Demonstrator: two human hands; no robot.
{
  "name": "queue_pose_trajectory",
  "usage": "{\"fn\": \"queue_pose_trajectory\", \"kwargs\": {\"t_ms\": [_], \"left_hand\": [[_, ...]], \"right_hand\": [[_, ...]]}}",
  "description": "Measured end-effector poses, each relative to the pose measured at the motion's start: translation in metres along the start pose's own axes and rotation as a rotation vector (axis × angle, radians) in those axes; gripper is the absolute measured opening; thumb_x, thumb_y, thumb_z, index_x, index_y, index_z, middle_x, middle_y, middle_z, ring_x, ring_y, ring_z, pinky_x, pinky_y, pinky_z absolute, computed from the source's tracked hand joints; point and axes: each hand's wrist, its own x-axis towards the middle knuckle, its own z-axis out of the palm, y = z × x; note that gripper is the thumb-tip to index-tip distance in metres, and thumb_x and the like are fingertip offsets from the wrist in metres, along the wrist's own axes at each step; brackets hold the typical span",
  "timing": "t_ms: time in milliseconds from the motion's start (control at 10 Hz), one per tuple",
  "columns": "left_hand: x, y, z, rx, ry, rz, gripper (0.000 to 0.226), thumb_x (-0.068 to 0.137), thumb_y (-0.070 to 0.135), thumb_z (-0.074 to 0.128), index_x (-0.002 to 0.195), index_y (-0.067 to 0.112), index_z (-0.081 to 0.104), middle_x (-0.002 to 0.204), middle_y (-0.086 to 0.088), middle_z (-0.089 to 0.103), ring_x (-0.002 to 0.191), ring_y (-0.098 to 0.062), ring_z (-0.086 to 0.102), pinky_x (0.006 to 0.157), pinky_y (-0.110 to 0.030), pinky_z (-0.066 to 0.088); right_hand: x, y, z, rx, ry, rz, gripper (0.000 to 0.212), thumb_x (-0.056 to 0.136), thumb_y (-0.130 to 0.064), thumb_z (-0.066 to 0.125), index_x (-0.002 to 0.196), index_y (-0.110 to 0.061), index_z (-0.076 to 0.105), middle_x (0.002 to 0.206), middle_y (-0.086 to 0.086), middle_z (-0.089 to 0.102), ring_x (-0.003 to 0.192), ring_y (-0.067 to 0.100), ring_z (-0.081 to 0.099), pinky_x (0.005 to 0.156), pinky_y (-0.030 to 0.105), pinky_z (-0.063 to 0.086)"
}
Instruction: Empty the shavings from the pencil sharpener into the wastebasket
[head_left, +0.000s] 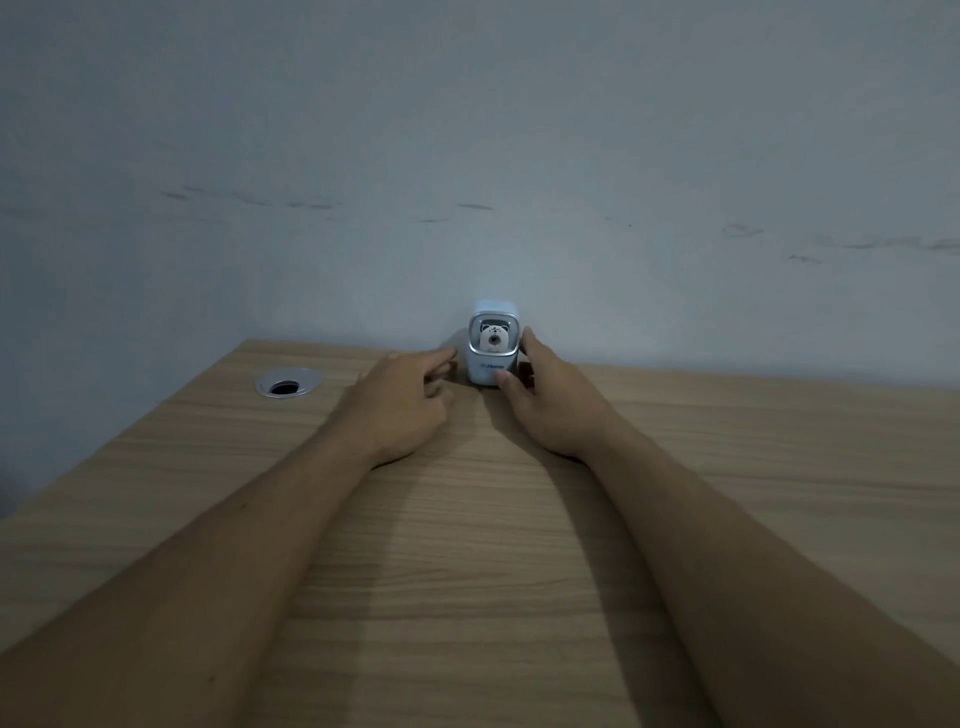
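Sharpener (492, 347) sits upright at the far edge of your desk (467, 545), against the wall (467, 130) — small pale-blue box w/ rounded top, silver-framed front, bear face around the pencil hole, blue logo below. Your right hand (550, 400) grips it: thumb on front-bottom corner, fingers along its right side. Left hand (402, 402) lies loose on the desk just beside it — fingertips near, contact unclear. Grommet (288, 383) sits well left.
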Motion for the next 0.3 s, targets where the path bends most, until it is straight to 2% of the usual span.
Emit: {"fn": "queue_pose_trajectory", "kwargs": {"t_ms": [100,200,300], "left_hand": [[-0.013,0.006,-0.004,0.223,0.017,-0.069,0.066,0.092,0.044,0.048,0.156,0.032,0.059,0.153,0.005,0.07,0.149,-0.026,0.055,0.122,-0.052,0.045],[-0.031,0.01,-0.007,0.327,-0.046,-0.12,0.07,0.097,0.056,0.04,0.162,0.031,0.049,0.168,-0.001,0.055,0.156,-0.03,0.047,0.127,-0.05,0.038],[-0.048,0.017,-0.01,0.382,-0.156,-0.093,0.071,0.107,0.06,0.033,0.17,0.026,0.035,0.183,0.003,0.026,0.169,-0.022,0.024,0.137,-0.048,0.016]], "right_hand": [[-0.017,-0.01,-0.006,-0.103,-0.019,0.072,0.074,0.113,-0.046,0.055,0.169,-0.003,0.031,0.167,0.02,0.052,0.152,0.04,0.054,0.12,0.05,0.046],[-0.039,-0.02,-0.01,-0.254,-0.06,0.131,0.083,0.112,-0.061,0.044,0.176,-0.011,0.025,0.182,0.011,0.035,0.168,0.03,0.037,0.133,0.049,0.029],[-0.057,-0.032,-0.015,-0.309,-0.077,0.158,0.082,0.111,-0.068,0.036,0.173,-0.014,0.036,0.186,0.006,0.028,0.173,0.024,0.026,0.137,0.048,0.02]]}}
